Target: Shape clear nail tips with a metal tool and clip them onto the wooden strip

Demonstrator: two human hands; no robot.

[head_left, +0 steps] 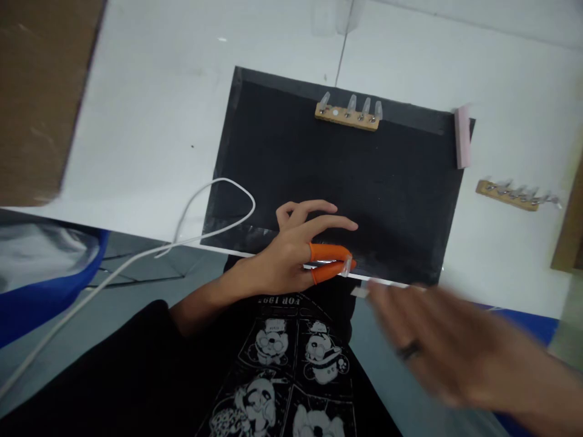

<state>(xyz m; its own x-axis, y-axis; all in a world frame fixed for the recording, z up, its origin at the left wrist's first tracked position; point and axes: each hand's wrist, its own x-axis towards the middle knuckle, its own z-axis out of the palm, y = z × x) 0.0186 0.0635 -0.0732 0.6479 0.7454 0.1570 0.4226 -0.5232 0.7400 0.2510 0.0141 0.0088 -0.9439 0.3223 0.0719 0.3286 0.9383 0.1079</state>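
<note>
Head view, looking down over the near edge of the white tabletop (146,121).

Left hand (291,255): thumb and index finger wear orange finger cots (330,252). These two fingers are closed in a narrow pinch on a small clear tip (347,265). The other fingers are spread loosely above, over the near part of the black mat (282,164). The clear tip sits at the ends of the pinching fingers, right at the near edge of the mat and above the tabletop's front edge.

Right hand (437,346): heavily motion-blurred, low on the right, off the front of the tabletop. A dark ring (409,349) sits on one finger. A small pale piece (359,292) shows just at the blurred fingertips, near the clear tip. I cannot tell whether the hand holds it or how far the fingers are spread.

Surroundings:
- The black mat lies flat on the tabletop, skewed to the frame.
- A wooden strip (348,116) carrying four clear tips standing in a row rests at the far edge of the mat.
- A second wooden strip (510,194) with a similar row lies on the bare tabletop, to the right of the mat and well apart from it.
- A pink block (463,136) sits at the mat's far right corner.
- A white cable (214,209) loops across the mat's near left corner and runs off the tabletop to the lower left.
- Brown cardboard (40,91) is at the upper left, and a blue object (45,297) is at the left below the tabletop edge.
- A black T-shirt (282,364) with a white cartoon print fills the bottom centre.
</note>
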